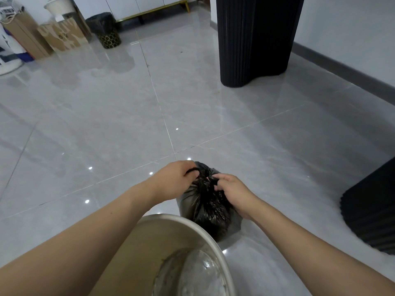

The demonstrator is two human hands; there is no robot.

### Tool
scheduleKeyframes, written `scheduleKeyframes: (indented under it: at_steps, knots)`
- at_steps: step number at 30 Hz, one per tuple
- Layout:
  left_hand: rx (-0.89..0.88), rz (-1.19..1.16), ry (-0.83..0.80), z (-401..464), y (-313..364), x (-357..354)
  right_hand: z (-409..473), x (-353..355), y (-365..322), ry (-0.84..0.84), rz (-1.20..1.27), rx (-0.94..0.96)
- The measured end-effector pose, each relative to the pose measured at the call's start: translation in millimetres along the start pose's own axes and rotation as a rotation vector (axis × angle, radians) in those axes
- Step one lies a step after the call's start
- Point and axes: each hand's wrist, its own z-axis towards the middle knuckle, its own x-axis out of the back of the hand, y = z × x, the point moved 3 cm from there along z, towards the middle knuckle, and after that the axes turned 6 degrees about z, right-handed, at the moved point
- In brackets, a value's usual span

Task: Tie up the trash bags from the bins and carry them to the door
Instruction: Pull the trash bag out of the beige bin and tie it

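Grey floor tiles (106,124) carry the black trash bag (210,208). My left hand (175,180) and right hand (232,192) pinch its gathered neck between closed fingers (217,178), pulling apart to cinch the knot, I judge.

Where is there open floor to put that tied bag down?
The tiled floor lies bare between the black bag, the black fluted column and the far boxes. It is crowded near the beige bin.
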Motion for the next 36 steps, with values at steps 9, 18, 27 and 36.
scheduleKeyframes:
  at_steps: [9,18,27,36]
  knots:
    - [0.123,-0.112,0.023,14,-10,-5,-4,-12,-5,-0.155,-0.365,0.177]
    - [0.231,-0.417,0.068,18,-25,-17,-16,-14,-26,-0.058,-0.959,0.669]
    - [0.402,-0.542,-0.045,24,-21,-23,-23,-13,-27,0.163,-1.236,1.060]
    - [0.196,-0.604,-0.100,22,-17,-18,-13,-5,-40,0.227,-1.086,0.758]
